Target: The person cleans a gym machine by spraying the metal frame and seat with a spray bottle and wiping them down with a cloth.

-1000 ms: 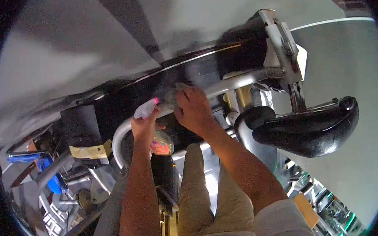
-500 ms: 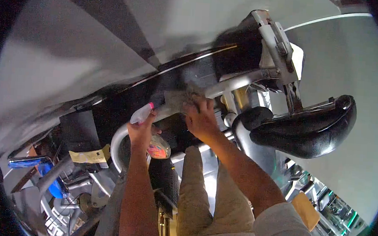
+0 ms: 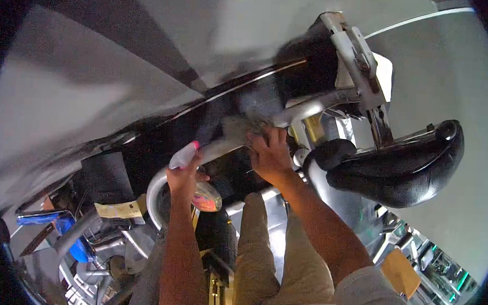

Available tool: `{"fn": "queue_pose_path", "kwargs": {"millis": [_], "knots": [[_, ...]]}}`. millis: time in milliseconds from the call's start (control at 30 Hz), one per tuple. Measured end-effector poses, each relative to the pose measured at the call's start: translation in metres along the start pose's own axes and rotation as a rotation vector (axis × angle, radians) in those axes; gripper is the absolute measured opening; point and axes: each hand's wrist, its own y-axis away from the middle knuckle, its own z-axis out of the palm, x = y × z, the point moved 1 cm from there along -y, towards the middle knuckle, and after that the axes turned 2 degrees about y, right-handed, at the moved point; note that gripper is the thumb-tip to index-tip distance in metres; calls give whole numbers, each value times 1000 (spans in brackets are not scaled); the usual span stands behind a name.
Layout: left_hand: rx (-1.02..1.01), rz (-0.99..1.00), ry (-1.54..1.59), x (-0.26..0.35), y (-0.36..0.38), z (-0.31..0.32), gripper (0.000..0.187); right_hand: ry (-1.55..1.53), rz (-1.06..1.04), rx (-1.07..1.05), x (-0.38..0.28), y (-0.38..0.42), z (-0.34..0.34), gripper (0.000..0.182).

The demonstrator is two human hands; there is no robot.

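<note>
My left hand is closed around a spray bottle, whose white and pink top points up above the fingers and whose clear body with a colourful label hangs below. My right hand presses a greyish cloth against a thick silver metal tube. The tube runs diagonally and bends downward beside my left hand. The fingertips of my right hand are partly hidden in the cloth.
A black padded seat hangs at the right from a metal bracket. At lower left are a yellowish paper label, a blue part and more metal tubes. A brown pad shows at lower right.
My right hand and the cloth have shifted slightly right along the tube. My left hand still holds the bottle, and the view has moved a little.
</note>
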Motion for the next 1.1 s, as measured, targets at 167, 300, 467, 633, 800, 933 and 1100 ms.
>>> {"fn": "queue_pose_path", "kwargs": {"millis": [167, 300, 467, 633, 800, 933, 1100], "knots": [[47, -51, -33, 6, 3, 2, 36, -35, 353, -50, 70, -18, -18, 31], [0, 9, 24, 4, 4, 4, 30, 157, 535, 108, 69, -17, -21, 40], [15, 25, 29, 5, 4, 3, 27, 175, 49, -246, 11, 12, 10, 46], [18, 7, 34, 7, 5, 4, 31, -187, 354, -191, 83, 11, 12, 35], [19, 47, 9, -1, 2, 2, 32, 7, 723, 308, 84, -18, -22, 24], [-21, 16, 78, -9, -3, -2, 30, 32, 187, -60, 28, 8, 9, 47], [-30, 24, 15, -5, -1, 1, 30, -86, 111, -220, 53, -7, -17, 29]]}}
